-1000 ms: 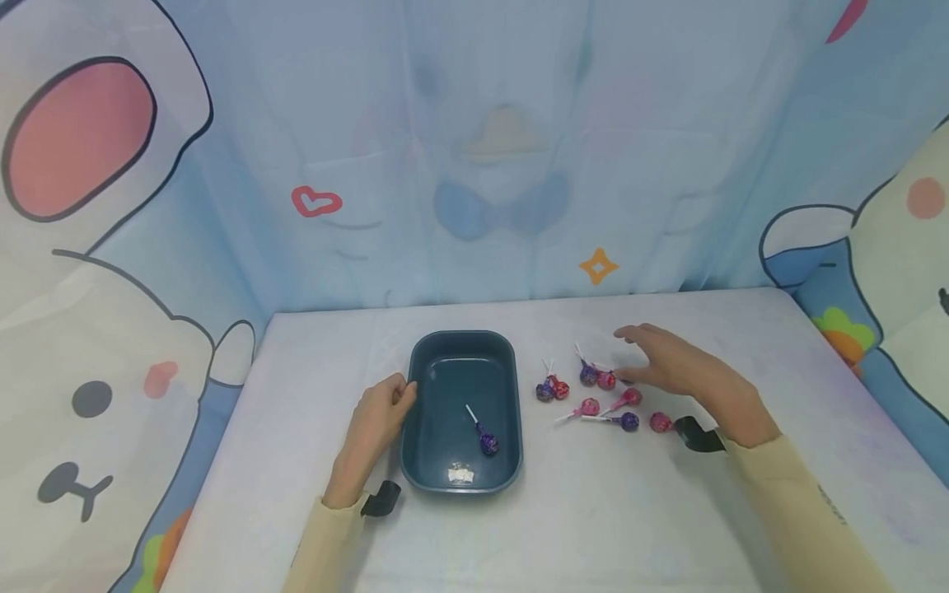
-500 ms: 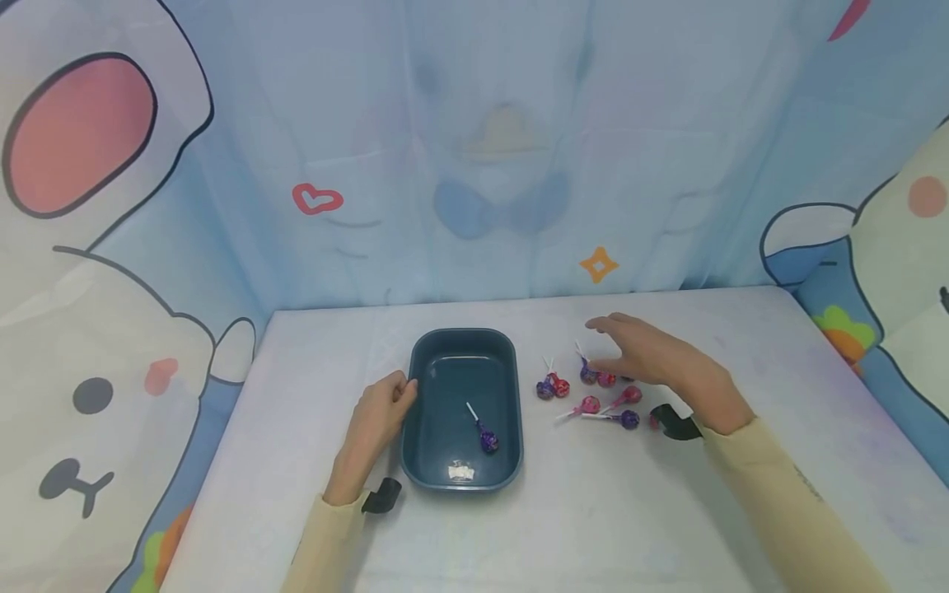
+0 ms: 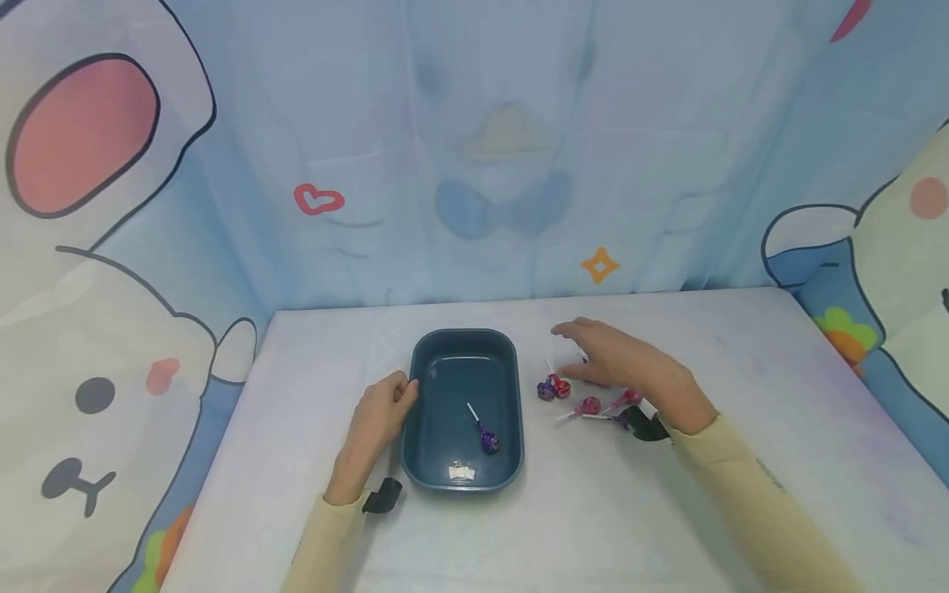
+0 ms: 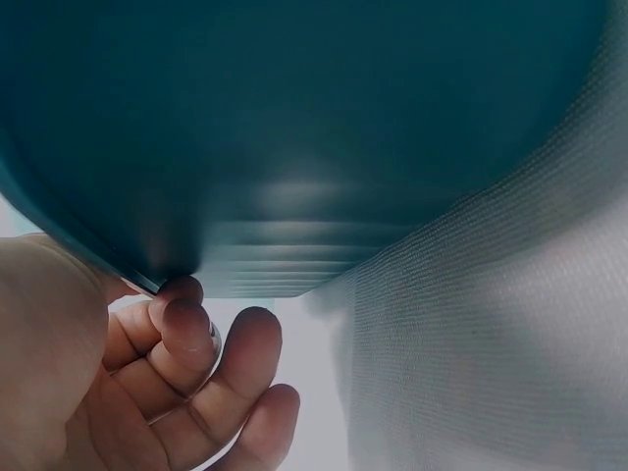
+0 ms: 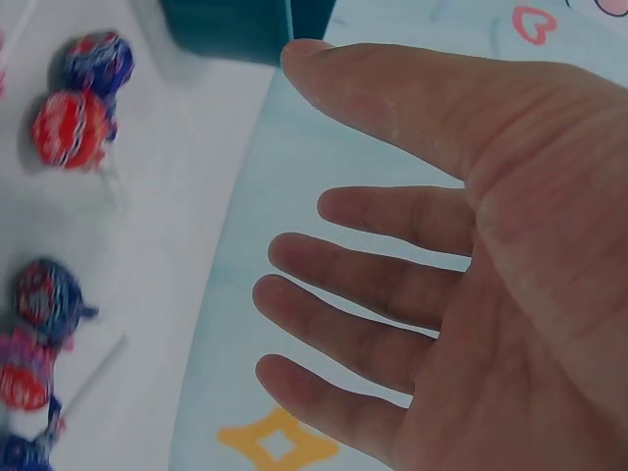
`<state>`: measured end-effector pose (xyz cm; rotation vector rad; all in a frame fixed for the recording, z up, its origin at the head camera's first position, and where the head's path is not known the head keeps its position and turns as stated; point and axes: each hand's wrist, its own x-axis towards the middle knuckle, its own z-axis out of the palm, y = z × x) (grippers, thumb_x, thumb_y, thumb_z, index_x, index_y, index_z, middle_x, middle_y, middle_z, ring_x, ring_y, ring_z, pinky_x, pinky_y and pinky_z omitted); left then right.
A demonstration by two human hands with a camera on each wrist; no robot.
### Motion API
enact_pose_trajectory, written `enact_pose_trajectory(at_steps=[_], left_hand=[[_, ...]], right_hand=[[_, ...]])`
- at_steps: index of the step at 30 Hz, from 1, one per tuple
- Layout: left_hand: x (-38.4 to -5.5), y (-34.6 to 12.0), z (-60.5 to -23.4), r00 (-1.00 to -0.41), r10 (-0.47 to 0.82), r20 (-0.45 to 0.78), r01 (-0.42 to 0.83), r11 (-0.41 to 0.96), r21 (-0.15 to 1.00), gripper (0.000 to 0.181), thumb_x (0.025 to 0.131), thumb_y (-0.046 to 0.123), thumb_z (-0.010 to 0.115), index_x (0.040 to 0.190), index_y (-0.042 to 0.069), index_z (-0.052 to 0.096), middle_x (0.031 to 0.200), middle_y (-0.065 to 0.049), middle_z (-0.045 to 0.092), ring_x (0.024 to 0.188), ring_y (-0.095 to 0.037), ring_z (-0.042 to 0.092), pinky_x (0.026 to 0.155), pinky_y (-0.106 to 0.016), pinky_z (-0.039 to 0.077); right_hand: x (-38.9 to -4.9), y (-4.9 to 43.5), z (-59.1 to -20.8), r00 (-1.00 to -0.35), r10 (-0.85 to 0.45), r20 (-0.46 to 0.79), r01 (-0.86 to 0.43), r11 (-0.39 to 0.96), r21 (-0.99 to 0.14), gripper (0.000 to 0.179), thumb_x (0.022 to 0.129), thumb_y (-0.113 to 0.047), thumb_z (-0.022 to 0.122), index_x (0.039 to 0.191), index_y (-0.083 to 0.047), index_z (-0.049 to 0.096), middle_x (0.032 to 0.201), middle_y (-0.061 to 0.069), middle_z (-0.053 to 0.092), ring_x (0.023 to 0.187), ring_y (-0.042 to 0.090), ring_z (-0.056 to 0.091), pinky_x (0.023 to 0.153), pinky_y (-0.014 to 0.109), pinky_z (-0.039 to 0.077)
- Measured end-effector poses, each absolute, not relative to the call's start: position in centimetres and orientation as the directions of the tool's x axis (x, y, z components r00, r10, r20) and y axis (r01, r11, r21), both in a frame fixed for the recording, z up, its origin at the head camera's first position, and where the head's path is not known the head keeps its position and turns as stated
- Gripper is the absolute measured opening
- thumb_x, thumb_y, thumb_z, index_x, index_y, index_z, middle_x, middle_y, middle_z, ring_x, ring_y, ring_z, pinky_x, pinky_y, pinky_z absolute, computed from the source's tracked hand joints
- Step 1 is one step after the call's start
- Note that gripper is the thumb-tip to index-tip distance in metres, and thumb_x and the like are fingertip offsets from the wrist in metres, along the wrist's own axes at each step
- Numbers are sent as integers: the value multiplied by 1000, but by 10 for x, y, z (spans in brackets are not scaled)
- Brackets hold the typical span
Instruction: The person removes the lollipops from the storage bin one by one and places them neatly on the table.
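Note:
My left hand (image 3: 380,414) pinches the left rim of a dark teal tray (image 3: 463,346) between thumb and curled index finger; the left wrist view shows the rim (image 4: 147,283) in that grip. A purple lollipop (image 3: 488,441) lies inside the tray. My right hand (image 3: 630,362) hovers, fingers spread and nothing held, above the lollipops on the table. Nearest its thumb are a red lollipop (image 3: 561,388) and a purple lollipop (image 3: 545,390) lying together. Two pink lollipops (image 3: 590,405) lie closer to me. Other lollipops are partly hidden beneath the hand, though the right wrist view shows several.
A white cloth covers the table (image 3: 563,519). Behind it hangs a light blue printed curtain (image 3: 356,247), with cartoon sides to the left and right. A black wrist device (image 3: 643,425) on the right sleeve covers part of a purple lollipop.
My right hand has moved left across the lollipops, from their right side to near the red and purple pair. The left hand and tray have stayed in place.

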<state>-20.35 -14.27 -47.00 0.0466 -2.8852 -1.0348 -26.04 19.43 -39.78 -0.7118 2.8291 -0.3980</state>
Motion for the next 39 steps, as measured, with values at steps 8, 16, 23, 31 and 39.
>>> enact_pose_trajectory(at_steps=[8, 16, 23, 31, 39], left_hand=[[-203, -142, -471, -996, -60, 62, -7, 774, 633, 33, 93, 39, 46, 70, 15, 47, 56, 2, 46, 50, -13, 42, 47, -25, 33], [-203, -142, -472, -996, -68, 58, -16, 778, 628, 33, 93, 38, 46, 70, 15, 47, 56, 2, 46, 51, -13, 43, 47, -25, 33], [-203, -142, -472, -996, -66, 62, -12, 775, 632, 32, 93, 37, 47, 70, 15, 47, 56, 2, 45, 51, -13, 43, 47, -25, 33], [-203, -143, -472, -996, -65, 62, -11, 776, 631, 33, 93, 38, 47, 70, 15, 47, 56, 2, 45, 51, -13, 42, 47, -25, 33], [-204, -143, -473, -996, -61, 66, -6, 775, 631, 33, 93, 39, 46, 70, 15, 47, 55, 2, 45, 50, -13, 42, 47, -25, 33]], right_hand=[[-257, 176, -398, -848, -511, -139, -452, 835, -313, 63, 79, -36, 70, 132, -11, 45, 132, 12, 49, 120, 28, 47, 96, 48, 40], [-250, 160, -397, -843, -509, -171, -450, 844, -292, 60, 79, -39, 68, 130, -16, 48, 129, 6, 51, 116, 23, 50, 94, 45, 42], [-240, 147, -394, -814, -571, -107, -527, 803, -280, 59, 79, -38, 70, 129, -14, 50, 126, 4, 54, 112, 20, 53, 93, 42, 44], [-235, 131, -393, -786, -610, -100, -577, 782, -236, 59, 78, -40, 69, 127, -12, 51, 125, 6, 54, 114, 22, 54, 92, 41, 45], [-232, 117, -396, -710, -701, -69, -688, 711, -143, 54, 80, -39, 67, 124, -9, 54, 119, 8, 57, 106, 22, 57, 91, 39, 45]])
